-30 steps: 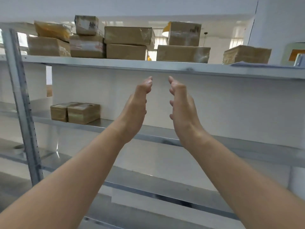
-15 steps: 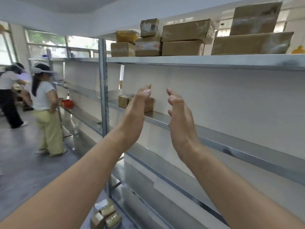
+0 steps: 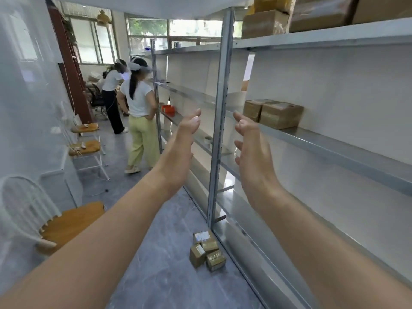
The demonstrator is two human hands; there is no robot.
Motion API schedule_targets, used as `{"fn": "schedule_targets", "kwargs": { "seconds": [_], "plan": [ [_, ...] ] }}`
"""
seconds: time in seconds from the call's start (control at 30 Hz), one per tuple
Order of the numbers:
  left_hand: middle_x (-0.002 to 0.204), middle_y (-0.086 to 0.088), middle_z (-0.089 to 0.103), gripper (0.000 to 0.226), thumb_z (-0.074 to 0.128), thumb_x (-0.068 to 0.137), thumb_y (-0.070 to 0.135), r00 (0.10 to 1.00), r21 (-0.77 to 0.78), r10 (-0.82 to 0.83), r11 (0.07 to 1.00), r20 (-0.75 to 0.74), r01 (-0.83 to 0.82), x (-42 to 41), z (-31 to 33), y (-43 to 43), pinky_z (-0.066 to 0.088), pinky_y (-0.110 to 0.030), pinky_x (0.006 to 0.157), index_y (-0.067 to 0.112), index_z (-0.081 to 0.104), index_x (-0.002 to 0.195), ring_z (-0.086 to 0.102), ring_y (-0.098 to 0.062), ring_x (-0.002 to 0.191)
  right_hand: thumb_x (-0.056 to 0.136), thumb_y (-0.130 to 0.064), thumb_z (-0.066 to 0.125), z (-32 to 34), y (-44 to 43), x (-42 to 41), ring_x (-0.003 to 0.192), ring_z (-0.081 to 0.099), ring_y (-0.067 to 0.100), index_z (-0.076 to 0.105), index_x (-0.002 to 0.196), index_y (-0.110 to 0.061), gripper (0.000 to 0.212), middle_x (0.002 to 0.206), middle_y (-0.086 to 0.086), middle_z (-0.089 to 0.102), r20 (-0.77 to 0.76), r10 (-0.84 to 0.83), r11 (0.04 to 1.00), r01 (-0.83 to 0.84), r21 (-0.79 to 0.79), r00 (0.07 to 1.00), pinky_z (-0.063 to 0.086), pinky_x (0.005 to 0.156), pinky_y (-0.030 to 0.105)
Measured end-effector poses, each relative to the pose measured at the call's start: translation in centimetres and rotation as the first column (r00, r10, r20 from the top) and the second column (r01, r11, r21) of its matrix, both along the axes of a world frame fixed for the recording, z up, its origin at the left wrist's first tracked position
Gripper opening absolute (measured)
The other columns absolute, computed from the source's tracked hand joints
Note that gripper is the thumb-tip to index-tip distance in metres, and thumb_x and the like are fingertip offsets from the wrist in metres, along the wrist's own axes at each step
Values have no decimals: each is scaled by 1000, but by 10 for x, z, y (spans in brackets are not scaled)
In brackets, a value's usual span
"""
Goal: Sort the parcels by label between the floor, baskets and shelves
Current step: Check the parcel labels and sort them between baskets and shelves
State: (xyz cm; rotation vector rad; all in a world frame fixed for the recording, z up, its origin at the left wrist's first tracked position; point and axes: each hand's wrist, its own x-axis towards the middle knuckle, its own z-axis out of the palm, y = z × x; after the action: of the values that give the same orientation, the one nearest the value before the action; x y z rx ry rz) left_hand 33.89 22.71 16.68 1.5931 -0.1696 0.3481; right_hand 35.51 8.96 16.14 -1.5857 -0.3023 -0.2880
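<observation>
- Holds left hand (image 3: 178, 150) up at mid-frame, palm turned toward 3 o'clock, grip spread, fingers nearly straight, nothing in it.
- Holds right hand (image 3: 254, 157) up at 3 o'clock of the left one, palm turned toward 9 o'clock, grip spread too, fingers loosely bent, nothing in it. Keeps a gap between the two, no contact.
- Shows shelf post (image 3: 219, 97) behind that gap, running 12 to 6 o'clock.
- Shows floor parcels (image 3: 207, 250) at 6 o'clock of the hands: small brown cluster, touching one another, on grey floor (image 3: 160, 275), just beside the post's foot. White label on the top one, text too small to read.
- Shows two brown shelf parcels (image 3: 274, 113) side by side, touching, on middle shelf (image 3: 334, 146), at 2 o'clock of right hand.
- Shows top parcels (image 3: 312, 14) stacked on top shelf (image 3: 312, 37) at 1 o'clock, cut off by the frame edge.
- Shows small roll (image 3: 208, 140) on a lower shelf board, just at 9 o'clock of the post.
- Shows red-orange item (image 3: 167, 108) on the far shelf unit, at 11 o'clock of left hand.
- Shows person (image 3: 139, 112) in white top and pale green trousers at 10 o'clock, facing the shelves; second person (image 3: 111, 97) in white top and black trousers farther back.
- Shows orange-seat chair (image 3: 71, 224) at 8 o'clock by the wall.
</observation>
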Motion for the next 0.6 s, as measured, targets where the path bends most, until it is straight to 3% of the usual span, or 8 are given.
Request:
{"fn": "schedule_targets", "kwargs": {
  "seconds": [0.07,0.2,0.37,0.5,0.6],
  "plan": [
    [158,12,39,82,41,72,74,1000,18,6,1000,-19,-6,10,-12,32,23,-49,124,46,42,149,31,-13,148,88,-61,37,-13,31,12,147,48,10,55,154,-46,70,146,-22,52,-38,-4,1000,4,6,999,38,126,48],
    [155,12,44,75,41,77,69,996,19,7,1000,-85,-5,39,-34,84,23,-49,124,44,45,148,35,-10,145,88,-60,36,-38,83,37,147,48,9,55,155,-43,72,143,-22,53,-117,-33,999,34,6,993,37,127,47],
    [154,9,44,67,36,83,63,982,-3,-56,998,-179,56,80,-65,124,28,-51,121,44,46,146,35,-13,144,87,-62,35,-68,124,71,144,48,10,56,154,-43,72,142,-22,53,-207,-97,995,101,7,974,41,116,42],
    [155,7,42,68,34,82,60,965,-27,-100,995,-244,96,120,-92,137,27,-50,121,43,45,147,34,-14,146,88,-61,35,-90,137,102,141,50,6,59,149,-43,68,124,-35,53,-247,-152,988,154,-10,957,40,123,45],
    [153,9,45,69,35,83,61,946,-29,-113,994,-304,110,156,-116,135,29,-49,121,40,46,147,38,-12,142,88,-59,35,-111,137,134,141,51,6,60,149,-40,68,121,-39,52,-287,-174,984,179,-7,942,39,125,46]
  ]
}}
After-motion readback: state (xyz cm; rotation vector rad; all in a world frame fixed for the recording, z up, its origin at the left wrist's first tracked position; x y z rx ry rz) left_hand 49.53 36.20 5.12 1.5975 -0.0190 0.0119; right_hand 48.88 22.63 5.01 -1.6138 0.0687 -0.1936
